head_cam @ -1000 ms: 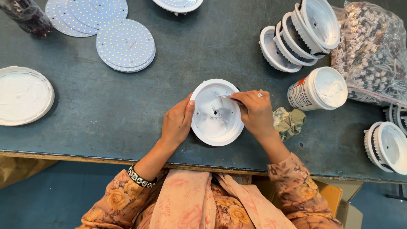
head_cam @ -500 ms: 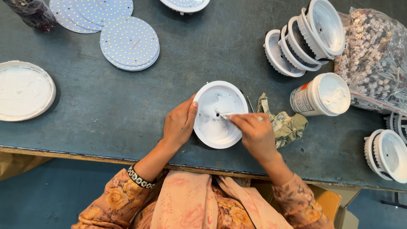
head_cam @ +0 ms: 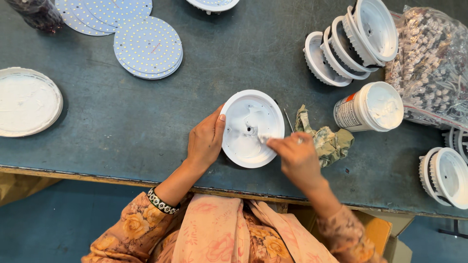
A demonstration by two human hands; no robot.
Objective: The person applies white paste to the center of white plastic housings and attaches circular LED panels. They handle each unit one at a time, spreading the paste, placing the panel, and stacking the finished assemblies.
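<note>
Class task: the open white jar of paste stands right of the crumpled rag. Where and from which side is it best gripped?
Probably around the side wall of the jar, coming in from the near side. It is round and its open top is filled with paste, so gripping from above would foul the fingers.

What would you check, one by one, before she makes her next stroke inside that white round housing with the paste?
1. Left hand steadies the white housing at its rim: ok.
2. Right hand has its tip inside the housing: ok, though blurred.
3. What the right hand holds: cannot tell.
4. White paste spread evenly inside the housing: not ok, it looks patchy.
5. Open paste jar is near the right hand: ok.
6. Crumpled rag lies beside the housing: ok.
</note>
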